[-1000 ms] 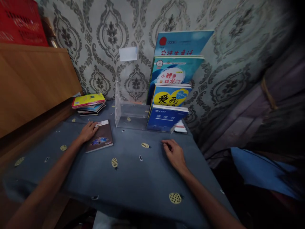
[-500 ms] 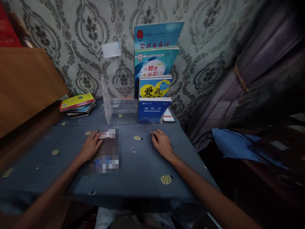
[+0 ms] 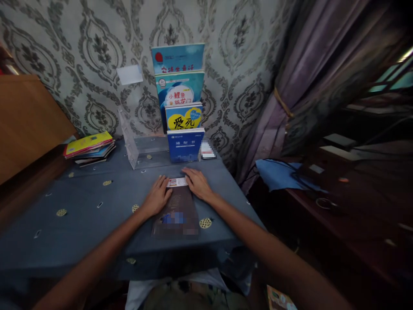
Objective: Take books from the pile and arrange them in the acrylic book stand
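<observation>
A flat, dark brown packet (image 3: pixel 177 202) with a white label strip along its top edge lies on the cloth in front of me; parts of it are pixelated. My left hand (image 3: pixel 157 197) rests at its upper left edge, fingers stretched out and thumb apart. At the upper right corner, my right hand (image 3: pixel 197 184) lies with extended fingers touching the label end. Behind the packet stands a clear acrylic rack (image 3: pixel 129 142). Its right side holds a blue booklet (image 3: pixel 184 150) in front, with several picture books (image 3: pixel 180 88) rising in steps behind it.
A pile of thin books (image 3: pixel 92 146) lies at the back left beside a wooden panel (image 3: pixel 32 112). A small pixelated white item (image 3: pixel 207 150) is right of the rack. Patterned wallpaper and a tied purple curtain (image 3: pixel 267 116) bound the back. Blue fabric (image 3: pixel 275 174) lies on a dark surface at right.
The view has turned to the right. My right hand has come left to the packet's upper right corner. My left hand stays at the packet's left edge.
</observation>
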A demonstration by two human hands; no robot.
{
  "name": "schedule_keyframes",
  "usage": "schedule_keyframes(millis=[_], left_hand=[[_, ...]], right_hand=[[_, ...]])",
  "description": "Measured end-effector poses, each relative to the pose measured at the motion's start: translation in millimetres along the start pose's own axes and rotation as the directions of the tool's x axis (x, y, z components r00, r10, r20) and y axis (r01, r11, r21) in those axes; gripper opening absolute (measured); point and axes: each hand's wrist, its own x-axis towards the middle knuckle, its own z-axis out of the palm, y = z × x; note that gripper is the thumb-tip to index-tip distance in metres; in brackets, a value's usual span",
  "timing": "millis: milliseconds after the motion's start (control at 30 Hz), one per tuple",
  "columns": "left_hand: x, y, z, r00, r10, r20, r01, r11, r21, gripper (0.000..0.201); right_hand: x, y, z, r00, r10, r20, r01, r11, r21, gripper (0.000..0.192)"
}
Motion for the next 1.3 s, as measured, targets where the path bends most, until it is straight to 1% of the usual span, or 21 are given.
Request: schedule_keyframes(millis=[33,100,133,200,300,367,467,533,600,633,667,700,733,767,833,900,967,1033,1133,1200,1300], left_hand=[[4.7,6.5,2.5,1.000,0.014,0.012,-0.014,1.000,-0.008,0.054],[13.3,13.9,4.2,0.999,0.032,0.039,-0.032,0.999,-0.005,0.054],[16.8,14.2,3.0,0.998,0.022,0.056,-0.023,1.000,0.014,0.055],[20.6,7.5,-4.2,0.995,-0.049,0.091,0.042,0.996,0.078,0.054],[13.7,-19.4,-26.0,0.972,-0.213,0.097,0.195,0.966,0.170,0.052],[0.5,-43.6,-45.4,0.949,-0.309,0.063,0.291,0.934,0.208,0.053],[-24.0,-76.7,-73.7,0.896,-0.444,-0.007,0.431,0.866,0.253,0.056],[-37.2,-89.8,-86.8,0.864,-0.500,-0.059,0.496,0.825,0.269,0.058],[-45.6,-92.3,-91.8,0.848,-0.521,-0.098,0.526,0.805,0.274,0.058],[-48.5,-89.0,-90.8,0.860,-0.499,-0.106,0.508,0.821,0.262,0.057],[-50.8,-82.7,-87.4,0.887,-0.449,-0.105,0.461,0.855,0.237,0.056],[-53.3,-73.7,-82.0,0.922,-0.375,-0.100,0.388,0.900,0.200,0.055],[-56.0,-62.4,-74.9,0.960,-0.265,-0.087,0.275,0.950,0.146,0.054],[-59.2,-49.7,-66.9,0.983,-0.170,-0.068,0.176,0.980,0.097,0.054],[-66.6,-23.4,-50.7,0.999,-0.033,-0.026,0.034,0.999,0.023,0.054],[-72.6,-2.6,-38.8,0.999,0.043,0.018,-0.043,0.999,-0.024,0.052],[-74.1,8.1,-33.6,0.999,0.046,0.026,-0.044,0.997,-0.066,0.052],[-69.8,9.2,-33.9,0.999,0.025,0.030,-0.022,0.994,-0.104,0.052],[-55.2,1.7,-37.1,0.999,-0.010,0.040,0.016,0.990,-0.143,0.053],[-43.6,-3.9,-37.7,0.999,-0.042,0.026,0.046,0.987,-0.156,0.053],[-28.0,-9.5,-37.4,0.998,-0.066,-0.001,0.066,0.987,-0.149,0.052]], right_hand=[[0.4,-0.7,-0.7,1.000,0.006,0.026,-0.005,1.000,-0.013,0.040],[1.1,-1.7,-3.3,0.995,0.060,0.083,-0.054,0.996,-0.066,0.041],[1.2,-1.5,-5.0,0.990,0.100,0.103,-0.090,0.991,-0.097,0.041],[0.4,1.1,-9.0,0.977,0.178,0.115,-0.160,0.976,-0.150,0.041],[-2.3,9.4,-15.4,0.961,0.259,0.094,-0.237,0.952,-0.193,0.041],[-4.0,14.9,-19.3,0.948,0.309,0.080,-0.285,0.933,-0.220,0.042],[-5.2,16.6,-25.2,0.931,0.360,0.062,-0.335,0.908,-0.251,0.040],[-5.8,11.4,-29.7,0.927,0.373,0.047,-0.348,0.898,-0.268,0.037],[-7.4,1.5,-34.3,0.927,0.375,0.024,-0.353,0.891,-0.285,0.035],[-9.0,-4.6,-36.2,0.926,0.378,0.009,-0.359,0.886,-0.292,0.035],[-11.2,-11.0,-37.6,0.924,0.383,-0.004,-0.367,0.882,-0.296,0.036],[-13.9,-17.1,-38.1,0.922,0.387,-0.011,-0.373,0.881,-0.293,0.036],[-17.2,-22.7,-37.7,0.921,0.390,-0.006,-0.376,0.883,-0.280,0.035],[-20.8,-27.2,-36.5,0.923,0.384,0.009,-0.368,0.893,-0.259,0.033],[-28.0,-31.9,-32.0,0.938,0.344,0.044,-0.330,0.925,-0.191,0.029],[-33.3,-30.6,-26.2,0.956,0.288,0.049,-0.282,0.954,-0.100,0.026],[-34.3,-25.0,-20.6,0.969,0.244,0.027,-0.244,0.970,-0.009,0.025],[-29.9,-17.9,-15.4,0.976,0.217,0.004,-0.217,0.975,0.056,0.024],[-14.7,-8.5,-8.3,0.979,0.205,-0.015,-0.203,0.975,0.090,0.025],[-3.0,-3.6,-4.7,0.980,0.198,-0.019,-0.196,0.976,0.094,0.026],[9.4,2.8,-4.0,0.983,0.183,0.005,-0.183,0.978,0.096,0.026]])
